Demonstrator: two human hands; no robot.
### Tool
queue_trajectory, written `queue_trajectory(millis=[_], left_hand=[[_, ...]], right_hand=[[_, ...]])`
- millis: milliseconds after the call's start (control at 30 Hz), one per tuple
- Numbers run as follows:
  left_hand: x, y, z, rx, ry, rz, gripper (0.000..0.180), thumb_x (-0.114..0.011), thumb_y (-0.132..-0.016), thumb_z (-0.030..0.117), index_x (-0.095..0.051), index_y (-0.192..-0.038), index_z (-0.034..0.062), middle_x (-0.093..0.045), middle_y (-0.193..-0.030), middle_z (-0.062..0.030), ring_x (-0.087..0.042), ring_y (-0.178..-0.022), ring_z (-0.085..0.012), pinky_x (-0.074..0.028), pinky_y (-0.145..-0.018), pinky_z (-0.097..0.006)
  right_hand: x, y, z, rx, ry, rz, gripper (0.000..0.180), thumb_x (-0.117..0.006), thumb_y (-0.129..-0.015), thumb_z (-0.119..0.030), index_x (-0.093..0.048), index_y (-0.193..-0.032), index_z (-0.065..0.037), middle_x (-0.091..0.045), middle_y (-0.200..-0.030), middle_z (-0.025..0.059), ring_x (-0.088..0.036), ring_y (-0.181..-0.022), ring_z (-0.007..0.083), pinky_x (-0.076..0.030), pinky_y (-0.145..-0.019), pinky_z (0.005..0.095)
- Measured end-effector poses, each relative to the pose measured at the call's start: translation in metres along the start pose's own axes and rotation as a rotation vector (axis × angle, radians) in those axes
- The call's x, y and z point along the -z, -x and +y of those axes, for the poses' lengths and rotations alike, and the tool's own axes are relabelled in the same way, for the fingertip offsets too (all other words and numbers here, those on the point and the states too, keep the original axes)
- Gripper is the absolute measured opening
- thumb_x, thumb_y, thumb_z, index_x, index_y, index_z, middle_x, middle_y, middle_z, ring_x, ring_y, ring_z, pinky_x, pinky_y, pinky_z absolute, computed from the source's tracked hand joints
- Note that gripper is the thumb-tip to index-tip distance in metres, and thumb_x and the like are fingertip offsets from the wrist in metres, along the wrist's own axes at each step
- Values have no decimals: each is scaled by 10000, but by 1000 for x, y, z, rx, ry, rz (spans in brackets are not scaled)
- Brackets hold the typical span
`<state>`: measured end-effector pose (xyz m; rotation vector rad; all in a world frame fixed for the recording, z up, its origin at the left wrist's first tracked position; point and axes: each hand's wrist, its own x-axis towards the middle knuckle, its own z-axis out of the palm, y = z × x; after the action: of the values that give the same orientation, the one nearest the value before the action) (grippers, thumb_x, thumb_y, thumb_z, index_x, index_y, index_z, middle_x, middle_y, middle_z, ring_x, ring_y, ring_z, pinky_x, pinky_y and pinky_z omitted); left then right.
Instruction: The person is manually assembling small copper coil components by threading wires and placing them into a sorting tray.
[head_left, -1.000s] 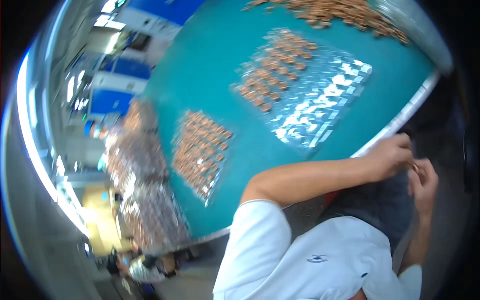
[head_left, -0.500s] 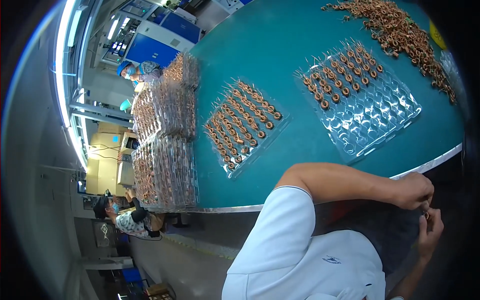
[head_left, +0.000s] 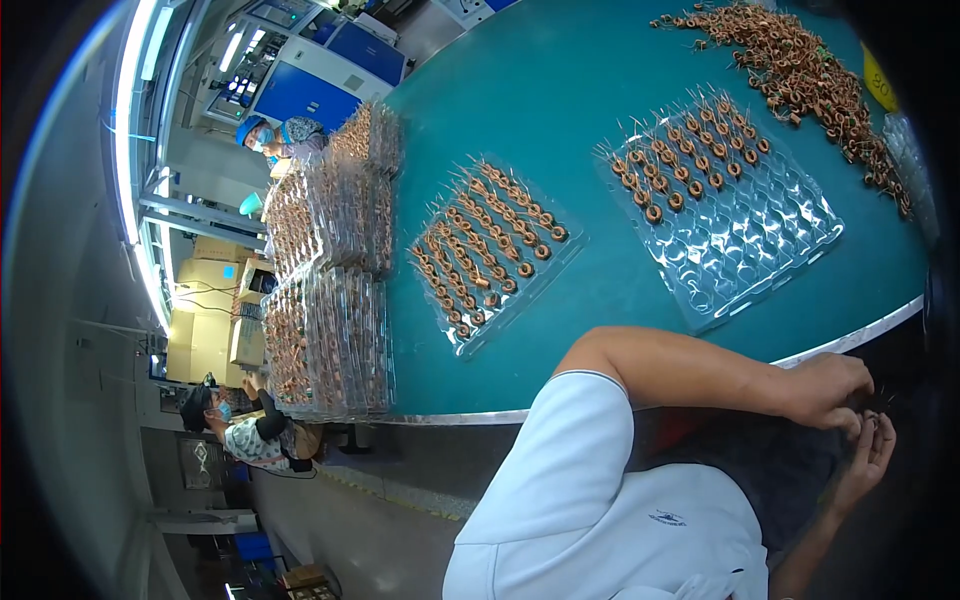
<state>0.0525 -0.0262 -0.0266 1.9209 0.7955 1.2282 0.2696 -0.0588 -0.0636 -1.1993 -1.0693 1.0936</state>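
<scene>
Beyond the table's near edge at the right, my left hand (head_left: 828,390) and my right hand (head_left: 868,462) meet low down. The fingers of both are closed in a pinch around something small and dark with thin wire ends; shadow hides what it is. Above them on the green table (head_left: 620,290) lies a clear tray (head_left: 765,240), its far rows filled with small copper-wire coils (head_left: 690,150) and its near pockets bare. Left of it, a second clear tray (head_left: 535,292) is mostly covered by rows of coils. Neither hand touches a tray.
Loose coils (head_left: 800,75) are heaped at the far right, beside a yellow object (head_left: 878,80) and clear plastic (head_left: 905,160). Tall stacks of filled trays (head_left: 335,340) line the table's left end. Two co-workers (head_left: 265,440) are beyond them, near cardboard boxes (head_left: 205,300).
Both hands have shifted slightly; my left hand has turned so its fingers point more downward, and my right fingers have curled in closer. The trays have not been moved.
</scene>
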Motion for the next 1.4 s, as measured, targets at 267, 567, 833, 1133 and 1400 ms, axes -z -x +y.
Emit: queue_trajectory(millis=[267, 567, 833, 1133, 1400], left_hand=[[-18, -11, 3, -81, 121, 15, 243, -720, -757, 189, -690, -935, 28, -656, -901, -130, -627, -877, -319, -509, -776, -413], [17, -12, 12, 512, 630, -141, 253, -574, -962, 101, -594, -1176, -32, -635, -864, -62, -622, -758, -106, -515, -691, -247], [19, -12, 4, 545, 656, -267, 293, -661, -932, 144, -619, -1159, -37, -643, -889, -49, -623, -768, -101, -532, -690, -249], [12, -11, 19, 593, 615, -322, 217, -651, -930, 88, -660, -1119, -20, -654, -895, -39, -643, -753, -104, -553, -655, -237], [14, -8, 23, 633, 618, -250, 222, -667, -914, 75, -663, -1107, -34, -683, -935, -84, -667, -769, -131, -579, -662, -249]], right_hand=[[17, 14, 15, 196, 177, -59, 316, -587, -972, -67, -526, -1268, 27, -608, -1233, 142, -602, -1124, 206, -469, -983, 302], [-48, -12, -74, 99, 167, -178, 245, -612, -936, -57, -623, -1179, -29, -598, -944, 26, -570, -784, 63, -475, -628, 181], [-45, -36, -75, 181, 263, -385, 167, -674, -919, -123, -680, -1018, 11, -648, -909, 59, -646, -792, 104, -523, -664, 223], [-35, -20, -76, 217, 175, -378, 122, -690, -898, -75, -619, -934, 18, -629, -854, 64, -635, -748, 95, -504, -647, 204], [-44, -3, -53, 364, 9, -211, 131, -651, -929, -92, -551, -890, -17, -579, -851, 50, -530, -635, 62, -437, -555, 197]])
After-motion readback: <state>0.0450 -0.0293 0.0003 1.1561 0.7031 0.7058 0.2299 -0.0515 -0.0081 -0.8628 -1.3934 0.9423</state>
